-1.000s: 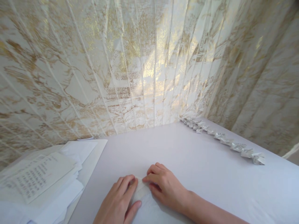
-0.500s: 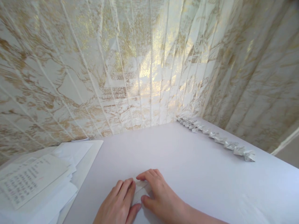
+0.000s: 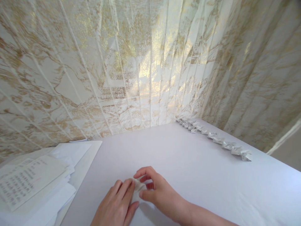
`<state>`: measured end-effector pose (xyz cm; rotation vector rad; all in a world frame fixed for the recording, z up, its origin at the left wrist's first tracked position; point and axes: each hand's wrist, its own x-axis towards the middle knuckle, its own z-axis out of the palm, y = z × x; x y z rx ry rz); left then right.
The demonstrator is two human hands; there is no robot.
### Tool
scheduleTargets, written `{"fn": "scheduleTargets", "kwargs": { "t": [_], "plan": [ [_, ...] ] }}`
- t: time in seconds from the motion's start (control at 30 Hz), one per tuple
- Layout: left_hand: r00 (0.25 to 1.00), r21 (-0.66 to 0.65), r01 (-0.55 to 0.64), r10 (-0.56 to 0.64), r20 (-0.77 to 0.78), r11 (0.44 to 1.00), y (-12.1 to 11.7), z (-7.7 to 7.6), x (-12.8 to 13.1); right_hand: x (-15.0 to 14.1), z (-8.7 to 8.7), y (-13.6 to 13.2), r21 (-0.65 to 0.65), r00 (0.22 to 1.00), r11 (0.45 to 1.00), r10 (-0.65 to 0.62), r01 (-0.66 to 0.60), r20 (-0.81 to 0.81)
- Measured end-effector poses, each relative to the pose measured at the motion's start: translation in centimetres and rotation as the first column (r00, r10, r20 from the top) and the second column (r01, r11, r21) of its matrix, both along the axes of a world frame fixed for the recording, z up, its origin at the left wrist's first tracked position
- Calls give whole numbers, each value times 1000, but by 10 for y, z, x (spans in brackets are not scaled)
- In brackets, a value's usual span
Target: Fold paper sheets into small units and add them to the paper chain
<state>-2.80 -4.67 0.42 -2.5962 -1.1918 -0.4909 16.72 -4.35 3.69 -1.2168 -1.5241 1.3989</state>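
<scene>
From the head view, looking down across the white table (image 3: 145, 150), I see one small folded paper (image 3: 135, 196) at six o'clock, a touch toward seven, on the tabletop between the person's two hands. It is off-white, a little greyer on its upper part, with a slanting fold line; its right side seems to bow up off the table. Most of its left side is hidden under fingers, so I can't make out the full outline.

The left hand (image 3: 115, 202), at seven o'clock, lies palm down, its fingers close together and holding the paper's left side, the thumb set just below. The right hand (image 3: 158, 188), near six o'clock, is arched and half curled: its thumb comes to the paper's right edge, the forefinger bends over near the top. I can't tell whether it pinches the paper.

Toward four o'clock runs a row of folded silvery-grey paper pieces (image 3: 227, 145). At eight o'clock loose sheets (image 3: 35, 179) overlap, the top one bearing writing. At twelve hangs a gold-patterned curtain (image 3: 131, 62).
</scene>
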Motion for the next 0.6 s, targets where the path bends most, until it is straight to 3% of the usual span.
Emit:
{"fn": "scheduleTargets", "kwargs": {
  "t": [0.37, 0.6],
  "plan": [
    [993, 143, 95, -105, 61, 985, 10, -1, -2, 6, -2, 8, 319, 971, 931, 114, -178, 209],
    [990, 143, 97, -111, 92, 985, 9, 4, -1, 13, -3, 19, 327, 959, 924, 111, -196, 260]
  ]
}}
